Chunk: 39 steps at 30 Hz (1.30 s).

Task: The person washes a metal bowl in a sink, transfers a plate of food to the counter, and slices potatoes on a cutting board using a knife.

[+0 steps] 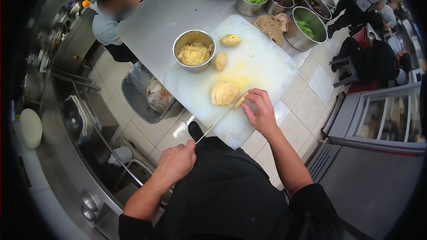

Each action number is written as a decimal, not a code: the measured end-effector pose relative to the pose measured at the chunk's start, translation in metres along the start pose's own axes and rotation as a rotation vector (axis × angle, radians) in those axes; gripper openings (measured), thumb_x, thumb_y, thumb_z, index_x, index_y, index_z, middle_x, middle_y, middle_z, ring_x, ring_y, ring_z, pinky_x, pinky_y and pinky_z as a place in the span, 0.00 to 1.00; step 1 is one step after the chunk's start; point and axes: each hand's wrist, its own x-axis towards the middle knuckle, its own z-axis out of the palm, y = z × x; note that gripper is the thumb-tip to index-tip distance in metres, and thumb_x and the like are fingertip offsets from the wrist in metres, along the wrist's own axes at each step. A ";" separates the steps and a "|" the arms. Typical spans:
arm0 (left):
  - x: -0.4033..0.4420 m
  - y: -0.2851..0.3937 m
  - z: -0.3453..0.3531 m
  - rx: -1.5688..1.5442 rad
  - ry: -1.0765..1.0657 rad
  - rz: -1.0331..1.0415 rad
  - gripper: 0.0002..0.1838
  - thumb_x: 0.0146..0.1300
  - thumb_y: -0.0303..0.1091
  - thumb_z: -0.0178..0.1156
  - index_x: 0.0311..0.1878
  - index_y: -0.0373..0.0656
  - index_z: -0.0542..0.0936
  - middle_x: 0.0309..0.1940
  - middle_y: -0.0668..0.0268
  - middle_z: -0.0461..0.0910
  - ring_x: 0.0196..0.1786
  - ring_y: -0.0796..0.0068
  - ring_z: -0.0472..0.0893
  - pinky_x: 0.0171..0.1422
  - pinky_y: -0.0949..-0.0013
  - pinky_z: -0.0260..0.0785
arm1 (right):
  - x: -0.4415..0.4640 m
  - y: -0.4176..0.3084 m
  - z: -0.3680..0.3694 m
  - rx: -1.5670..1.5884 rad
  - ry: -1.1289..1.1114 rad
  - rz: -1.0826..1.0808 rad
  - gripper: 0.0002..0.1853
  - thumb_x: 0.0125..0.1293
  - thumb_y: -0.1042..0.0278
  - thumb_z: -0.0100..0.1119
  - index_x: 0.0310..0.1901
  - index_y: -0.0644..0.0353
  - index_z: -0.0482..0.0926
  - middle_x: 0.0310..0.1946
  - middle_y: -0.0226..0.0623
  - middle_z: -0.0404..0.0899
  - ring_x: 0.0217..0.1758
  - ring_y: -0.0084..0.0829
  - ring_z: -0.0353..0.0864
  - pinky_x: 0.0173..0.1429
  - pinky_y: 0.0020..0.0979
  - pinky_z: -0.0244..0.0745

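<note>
My left hand is closed round the handle of a knife. Its thin blade runs up and right across the cutting board, edge-on to me. With bent fingers, my right hand holds a piece of peeled potato against the board, just right of the blade. On the blade's left lies a fanned stack of potato slices. Farther up are two peeled potatoes, one oval and one upright. Beside them a steel pot holds thin yellow shreds.
Steel pots of green vegetables and other ingredients crowd the far right of the table, by a brownish cloth. Below the left edge stands a lined bin. A person is at the left; others are at the right.
</note>
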 end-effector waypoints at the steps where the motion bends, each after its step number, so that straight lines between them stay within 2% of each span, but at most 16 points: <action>1: 0.000 0.000 0.001 -0.009 0.005 0.004 0.09 0.72 0.36 0.51 0.45 0.40 0.73 0.33 0.47 0.84 0.38 0.41 0.85 0.45 0.44 0.77 | -0.001 0.001 0.001 0.017 -0.007 0.028 0.16 0.58 0.78 0.74 0.47 0.63 0.81 0.52 0.46 0.79 0.53 0.45 0.82 0.54 0.38 0.81; 3: -0.002 -0.001 0.001 -0.015 -0.012 -0.003 0.09 0.73 0.36 0.51 0.45 0.40 0.73 0.33 0.47 0.84 0.38 0.41 0.85 0.45 0.44 0.77 | -0.005 0.002 0.003 0.051 -0.020 0.084 0.17 0.57 0.78 0.75 0.47 0.63 0.80 0.53 0.46 0.78 0.54 0.45 0.82 0.55 0.38 0.80; 9: -0.004 -0.001 0.001 -0.030 -0.011 -0.023 0.09 0.72 0.35 0.51 0.45 0.40 0.74 0.33 0.47 0.84 0.37 0.40 0.84 0.45 0.43 0.77 | -0.012 -0.006 0.006 0.001 -0.023 0.011 0.26 0.54 0.75 0.79 0.53 0.63 0.77 0.55 0.50 0.76 0.58 0.49 0.79 0.60 0.41 0.78; 16: -0.016 -0.005 -0.007 0.006 -0.050 0.003 0.08 0.72 0.35 0.51 0.45 0.40 0.74 0.33 0.47 0.84 0.37 0.41 0.84 0.44 0.44 0.76 | -0.033 -0.030 0.014 -0.049 -0.010 -0.009 0.29 0.54 0.73 0.80 0.56 0.65 0.76 0.55 0.52 0.72 0.57 0.50 0.77 0.58 0.40 0.80; 25: 0.007 0.004 -0.007 -0.037 -0.050 0.010 0.09 0.73 0.35 0.51 0.45 0.40 0.72 0.34 0.47 0.84 0.39 0.40 0.84 0.46 0.43 0.76 | -0.011 -0.013 0.011 -0.060 0.015 -0.003 0.28 0.54 0.74 0.79 0.55 0.64 0.77 0.54 0.49 0.72 0.56 0.49 0.78 0.57 0.41 0.80; 28: 0.008 0.003 -0.003 -0.069 -0.025 0.013 0.09 0.71 0.34 0.52 0.48 0.39 0.72 0.32 0.48 0.83 0.39 0.40 0.83 0.46 0.42 0.74 | -0.005 -0.008 0.005 -0.041 -0.009 0.003 0.23 0.55 0.76 0.77 0.52 0.62 0.79 0.54 0.47 0.73 0.55 0.48 0.78 0.56 0.40 0.80; 33: 0.006 0.004 -0.003 -0.101 -0.079 -0.026 0.10 0.73 0.35 0.51 0.50 0.40 0.72 0.35 0.47 0.84 0.41 0.42 0.84 0.48 0.43 0.75 | -0.008 -0.003 0.010 0.041 -0.003 0.084 0.19 0.56 0.78 0.74 0.49 0.60 0.80 0.52 0.48 0.76 0.53 0.47 0.80 0.55 0.40 0.80; 34: 0.007 0.004 -0.001 -0.107 -0.081 -0.029 0.10 0.73 0.35 0.51 0.50 0.40 0.72 0.36 0.48 0.84 0.42 0.42 0.84 0.48 0.44 0.75 | -0.007 0.000 0.010 -0.001 -0.002 0.021 0.19 0.56 0.81 0.72 0.49 0.63 0.79 0.53 0.46 0.76 0.46 0.37 0.80 0.49 0.33 0.80; 39: 0.014 0.004 0.006 -0.161 -0.073 -0.011 0.10 0.73 0.35 0.51 0.49 0.38 0.71 0.34 0.47 0.83 0.40 0.41 0.84 0.47 0.44 0.76 | -0.004 -0.003 0.011 0.004 -0.019 0.033 0.18 0.56 0.80 0.71 0.48 0.61 0.79 0.51 0.46 0.77 0.46 0.38 0.80 0.49 0.34 0.79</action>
